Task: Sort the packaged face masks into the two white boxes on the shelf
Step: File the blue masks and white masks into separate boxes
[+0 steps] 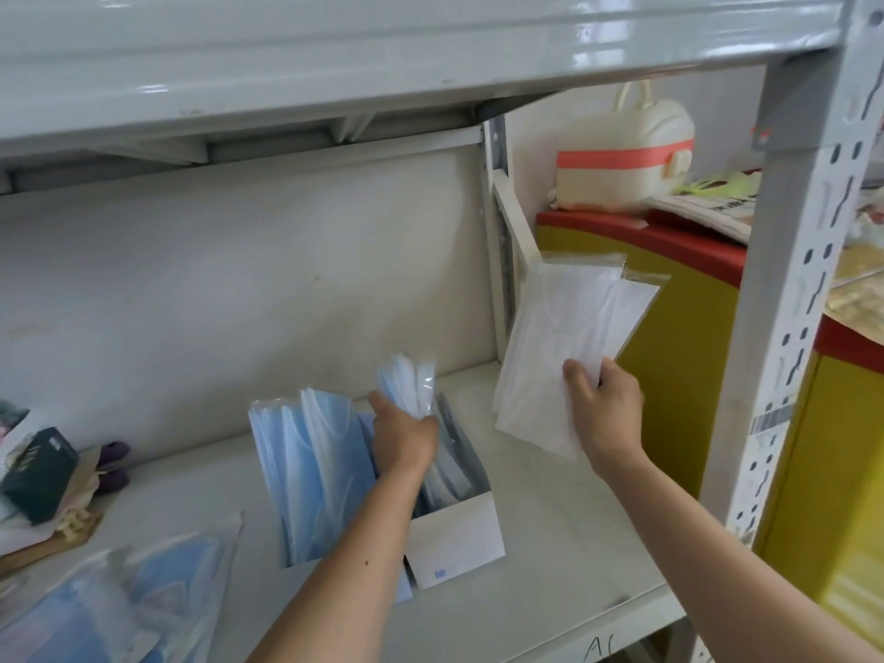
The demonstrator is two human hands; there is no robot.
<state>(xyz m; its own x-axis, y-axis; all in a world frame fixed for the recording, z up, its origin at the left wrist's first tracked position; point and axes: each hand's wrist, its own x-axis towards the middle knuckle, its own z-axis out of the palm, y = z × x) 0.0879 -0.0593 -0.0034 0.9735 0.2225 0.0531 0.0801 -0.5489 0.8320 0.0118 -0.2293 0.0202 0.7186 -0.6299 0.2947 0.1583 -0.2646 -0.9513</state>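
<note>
Grey metal shelving point(550, 543) carried a white box point(454, 538) packed with blue masks point(315, 471); one blue packet point(411, 385) was gripped above it by the left hand point(404, 435), white packets point(569, 346) were pinched by the right hand point(605, 404).

Storeroom or stockroom: grey slotted-steel shelving point(794, 299) with barcode label point(770, 417) at 3 o'clock; bulk packaged masks point(315, 471) at 6 o'clock.

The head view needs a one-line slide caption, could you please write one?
Left hand holds blue masks over the white box; right hand lifts white masks.
</note>
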